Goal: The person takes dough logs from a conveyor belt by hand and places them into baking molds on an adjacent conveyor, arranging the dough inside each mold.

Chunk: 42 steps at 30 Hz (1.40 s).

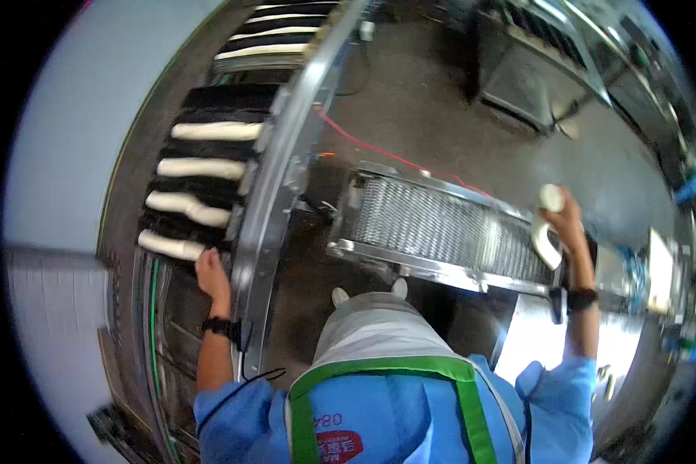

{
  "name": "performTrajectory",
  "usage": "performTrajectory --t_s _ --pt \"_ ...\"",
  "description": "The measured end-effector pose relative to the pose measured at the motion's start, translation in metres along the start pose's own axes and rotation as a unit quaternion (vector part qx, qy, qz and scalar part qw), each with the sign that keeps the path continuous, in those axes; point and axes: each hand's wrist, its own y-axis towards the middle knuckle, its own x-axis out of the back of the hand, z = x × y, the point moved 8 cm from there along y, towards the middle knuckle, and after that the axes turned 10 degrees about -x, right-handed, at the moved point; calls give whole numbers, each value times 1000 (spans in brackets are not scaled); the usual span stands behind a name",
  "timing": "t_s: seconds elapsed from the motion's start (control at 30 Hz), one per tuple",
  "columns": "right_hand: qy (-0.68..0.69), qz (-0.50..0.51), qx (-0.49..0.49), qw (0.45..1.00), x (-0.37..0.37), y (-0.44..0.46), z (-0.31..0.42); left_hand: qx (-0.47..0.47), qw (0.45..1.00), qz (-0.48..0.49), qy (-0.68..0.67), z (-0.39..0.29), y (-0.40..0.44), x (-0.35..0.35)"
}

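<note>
Left of the silver wire-mesh conveyor (433, 220), long cream dough-like strips (217, 131) are already lying on black trays (230, 97), the left grip (211, 274) touching the nearest strip (168, 245), its closure unclear. Over the conveyor's right end, the right grip (565, 220) is clasping another strip (546, 246), curved, not yet laid.

The rolls (201, 168) are cream, the trays (232, 97) black, the shirt (387, 414) blue.
</note>
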Motion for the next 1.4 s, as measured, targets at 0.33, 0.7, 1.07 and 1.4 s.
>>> performTrajectory --t_s 0.33,0.7,1.07,1.4 --pt "408 36 249 878 -14 33 356 -12 999 -18 -45 -13 9 22" --pt "78 402 143 901 -311 158 386 -4 999 10 -51 -4 26 26" --pt "97 346 -67 931 -219 180 118 2 1000 4 -14 -6 26 22" --pt "149 325 -166 919 -180 183 45 -206 975 87 9 -174 167 -75"
